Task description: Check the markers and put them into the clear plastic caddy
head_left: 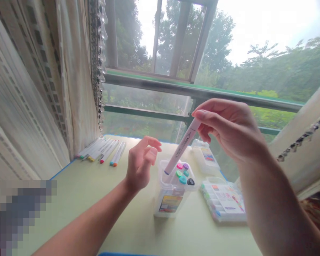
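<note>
From where I stand, daylight pours through the wide window point(181, 76), where a grey-framed sash point(202, 39) shows upright bars. A dark horizontal rail point(154, 84) edged in green crosses it, with a thinner green bar point(149, 112) below. Outside, leafy trees point(217, 42) rise against a white, glaring sky point(258, 21). On the left, a cream curtain point(76, 71) falls in folds with rows of darker dashes, its edge hung with beaded trim point(99, 64); a pale drape point(306, 158) slants in on the right, beaded too. Up against the window stands a pale yellow-green table point(96, 202) with blue edging, softly lit.
</note>
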Demonstrator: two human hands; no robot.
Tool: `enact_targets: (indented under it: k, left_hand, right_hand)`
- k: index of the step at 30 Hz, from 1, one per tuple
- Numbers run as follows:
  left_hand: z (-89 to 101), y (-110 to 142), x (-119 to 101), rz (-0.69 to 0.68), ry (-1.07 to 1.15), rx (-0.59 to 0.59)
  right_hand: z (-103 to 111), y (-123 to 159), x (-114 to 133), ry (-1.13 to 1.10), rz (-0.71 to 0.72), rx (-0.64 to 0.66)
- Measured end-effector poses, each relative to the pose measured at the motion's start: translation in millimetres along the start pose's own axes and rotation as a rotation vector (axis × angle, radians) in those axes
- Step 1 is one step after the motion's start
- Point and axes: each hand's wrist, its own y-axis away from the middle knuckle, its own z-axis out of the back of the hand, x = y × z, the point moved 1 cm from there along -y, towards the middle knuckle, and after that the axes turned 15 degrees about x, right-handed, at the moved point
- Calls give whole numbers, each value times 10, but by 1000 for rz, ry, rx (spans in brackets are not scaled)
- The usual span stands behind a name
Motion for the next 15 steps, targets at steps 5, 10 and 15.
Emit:
enact_targets:
  k: [5, 10, 15]
  left_hand:
    - [9, 8, -31, -16, -33, 32]
    - [9, 13, -70, -45, -69, 61]
    - [13, 19, -80, -45, -112, 70]
  right_hand:
    - [-19, 12, -18, 35, 4, 84]
    - [-70, 40, 40, 67, -37, 199]
    - [-115, 71, 77, 54, -73, 292]
